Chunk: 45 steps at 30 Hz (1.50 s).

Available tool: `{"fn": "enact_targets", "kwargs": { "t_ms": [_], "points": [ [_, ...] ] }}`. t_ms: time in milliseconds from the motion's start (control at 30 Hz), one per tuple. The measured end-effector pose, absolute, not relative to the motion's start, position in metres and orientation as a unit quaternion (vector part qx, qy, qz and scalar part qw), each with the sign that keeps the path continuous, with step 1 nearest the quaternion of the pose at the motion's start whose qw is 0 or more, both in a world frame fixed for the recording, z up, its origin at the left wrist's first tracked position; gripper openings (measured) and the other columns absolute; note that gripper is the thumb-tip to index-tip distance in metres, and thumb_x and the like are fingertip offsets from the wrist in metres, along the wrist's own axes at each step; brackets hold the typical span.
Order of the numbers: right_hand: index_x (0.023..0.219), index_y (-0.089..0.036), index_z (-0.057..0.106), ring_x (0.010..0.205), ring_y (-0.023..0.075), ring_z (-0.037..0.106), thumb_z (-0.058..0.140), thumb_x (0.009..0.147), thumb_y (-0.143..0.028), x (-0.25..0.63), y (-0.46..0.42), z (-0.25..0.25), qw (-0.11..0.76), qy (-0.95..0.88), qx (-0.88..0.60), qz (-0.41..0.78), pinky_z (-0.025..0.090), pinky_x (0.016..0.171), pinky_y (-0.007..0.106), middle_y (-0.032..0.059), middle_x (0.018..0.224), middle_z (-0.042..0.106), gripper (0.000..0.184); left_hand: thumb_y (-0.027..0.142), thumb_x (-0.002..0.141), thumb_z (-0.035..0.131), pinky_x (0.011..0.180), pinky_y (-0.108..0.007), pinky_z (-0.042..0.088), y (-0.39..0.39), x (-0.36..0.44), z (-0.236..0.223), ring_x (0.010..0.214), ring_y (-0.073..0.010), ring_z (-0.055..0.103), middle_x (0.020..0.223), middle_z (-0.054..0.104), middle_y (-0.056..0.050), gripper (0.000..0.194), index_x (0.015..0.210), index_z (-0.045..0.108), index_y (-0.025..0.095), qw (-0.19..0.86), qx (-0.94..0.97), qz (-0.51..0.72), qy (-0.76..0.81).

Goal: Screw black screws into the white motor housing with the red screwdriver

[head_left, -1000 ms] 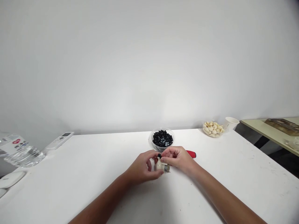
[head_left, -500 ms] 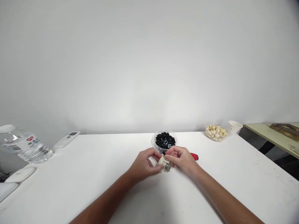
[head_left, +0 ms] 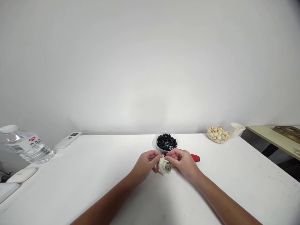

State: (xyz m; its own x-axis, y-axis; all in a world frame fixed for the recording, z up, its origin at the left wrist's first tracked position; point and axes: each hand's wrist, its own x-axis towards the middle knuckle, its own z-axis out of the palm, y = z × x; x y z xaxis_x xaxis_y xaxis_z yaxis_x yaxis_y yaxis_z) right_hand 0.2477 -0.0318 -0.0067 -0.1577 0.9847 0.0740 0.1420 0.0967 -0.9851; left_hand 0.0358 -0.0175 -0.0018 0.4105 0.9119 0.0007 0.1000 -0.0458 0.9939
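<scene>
Both hands meet over the middle of the white table [head_left: 70, 187]. My left hand [head_left: 145, 164] and my right hand [head_left: 182, 162] pinch one small cream plastic part with a metal motor end [head_left: 163, 166] between their fingertips, just above the tabletop. The metal end faces me. Right behind the hands stands a clear bowl of small black parts [head_left: 166, 141]. A red-handled tool [head_left: 195, 157] lies on the table behind my right hand, mostly hidden by it.
A clear bowl of cream parts [head_left: 217, 133] and a white paper cup [head_left: 237, 128] stand at the far right. A water bottle [head_left: 24, 145], a white remote [head_left: 68, 139] and a flat white object [head_left: 21, 174] lie at the left. A second table [head_left: 269, 135] stands to the right.
The part has been turned in my fingers, so its metal end now faces me. The small black piece seen on top of it a second ago no longer shows. The view shifted slightly left.
</scene>
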Motion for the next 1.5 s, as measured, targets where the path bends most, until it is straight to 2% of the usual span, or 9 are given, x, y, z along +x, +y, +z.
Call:
{"fn": "enact_targets", "kwargs": {
  "t_ms": [133, 200, 267, 367, 700, 900, 1033, 1333, 1500],
  "points": [
    [0.090, -0.018, 0.075, 0.060, 0.0137, 0.051, 0.074, 0.089, -0.043, 0.248, -0.033, -0.007, 0.438, -0.608, -0.480, 0.456, 0.039, 0.057, 0.026, 0.0000, 0.068, 0.061, 0.025, 0.048, 0.091, 0.071, 0.064, -0.026, 0.055, -0.013, 0.034, -0.004, 0.070, -0.0150, 0.065, 0.085, 0.071, -0.007, 0.036, 0.090, 0.071, 0.012, 0.589, 0.601, 0.355, 0.407],
    [0.092, -0.019, 0.077, 0.060, 0.0139, 0.050, 0.072, 0.091, -0.042, 0.247, -0.034, -0.007, 0.434, -0.612, -0.481, 0.452, 0.038, 0.057, 0.026, -0.0001, 0.068, 0.060, 0.024, 0.049, 0.089, 0.072, 0.059, -0.024, 0.052, -0.012, 0.031, -0.004, 0.068, -0.0145, 0.063, 0.084, 0.069, -0.006, 0.037, 0.095, 0.073, 0.012, 0.590, 0.602, 0.337, 0.420],
    [0.092, -0.019, 0.078, 0.059, 0.0134, 0.047, 0.071, 0.091, -0.042, 0.246, -0.034, -0.007, 0.429, -0.620, -0.487, 0.441, 0.036, 0.056, 0.026, -0.0007, 0.066, 0.058, 0.024, 0.049, 0.090, 0.071, 0.051, -0.022, 0.045, -0.011, 0.028, -0.003, 0.060, -0.0116, 0.056, 0.078, 0.064, -0.002, 0.037, 0.099, 0.075, 0.014, 0.583, 0.617, 0.311, 0.427],
    [0.092, -0.019, 0.078, 0.058, 0.0128, 0.044, 0.070, 0.092, -0.042, 0.244, -0.036, -0.007, 0.420, -0.634, -0.489, 0.427, 0.035, 0.056, 0.026, -0.0015, 0.064, 0.055, 0.024, 0.049, 0.091, 0.070, 0.046, -0.020, 0.036, -0.012, 0.026, -0.002, 0.053, -0.0079, 0.046, 0.072, 0.057, 0.001, 0.036, 0.093, 0.075, 0.013, 0.579, 0.640, 0.291, 0.413],
    [0.098, -0.018, 0.074, 0.068, 0.0188, 0.064, 0.070, 0.093, -0.044, 0.245, -0.040, -0.001, 0.428, -0.628, -0.456, 0.463, 0.050, 0.065, 0.030, 0.0041, 0.079, 0.071, 0.027, 0.052, 0.091, 0.069, 0.053, -0.022, 0.036, -0.014, 0.027, 0.000, 0.057, -0.0088, 0.045, 0.077, 0.062, 0.000, 0.039, 0.096, 0.070, 0.014, 0.541, 0.646, 0.358, 0.402],
    [0.085, -0.021, 0.073, 0.068, 0.0177, 0.060, 0.068, 0.093, -0.039, 0.249, -0.043, 0.012, 0.390, -0.681, -0.487, 0.384, 0.043, 0.062, 0.028, 0.0012, 0.072, 0.067, 0.020, 0.048, 0.089, 0.072, 0.053, -0.022, 0.031, -0.015, 0.026, 0.005, 0.058, -0.0094, 0.042, 0.073, 0.061, 0.000, 0.034, 0.093, 0.072, 0.015, 0.526, 0.654, 0.352, 0.414],
    [0.086, -0.022, 0.072, 0.068, 0.0168, 0.058, 0.067, 0.093, -0.039, 0.250, -0.042, 0.012, 0.371, -0.696, -0.487, 0.376, 0.040, 0.060, 0.027, 0.0002, 0.073, 0.066, 0.019, 0.048, 0.089, 0.073, 0.053, -0.022, 0.031, -0.015, 0.027, 0.007, 0.058, -0.0087, 0.041, 0.073, 0.059, 0.001, 0.034, 0.091, 0.070, 0.014, 0.532, 0.649, 0.348, 0.418],
    [0.094, -0.022, 0.073, 0.067, 0.0170, 0.058, 0.066, 0.094, -0.039, 0.251, -0.039, 0.006, 0.368, -0.719, -0.473, 0.351, 0.040, 0.060, 0.027, 0.0018, 0.078, 0.069, 0.018, 0.048, 0.091, 0.070, 0.057, -0.022, 0.037, -0.013, 0.025, 0.007, 0.063, -0.0114, 0.046, 0.077, 0.061, -0.001, 0.034, 0.093, 0.072, 0.015, 0.535, 0.657, 0.337, 0.411],
    [0.094, -0.023, 0.072, 0.069, 0.0174, 0.060, 0.062, 0.096, -0.035, 0.251, -0.038, 0.005, 0.373, -0.719, -0.464, 0.359, 0.042, 0.062, 0.028, 0.0014, 0.079, 0.068, 0.016, 0.050, 0.091, 0.069, 0.056, -0.022, 0.033, -0.012, 0.024, 0.008, 0.060, -0.0104, 0.042, 0.073, 0.058, 0.001, 0.036, 0.093, 0.072, 0.014, 0.535, 0.660, 0.336, 0.407]
  ]
}}
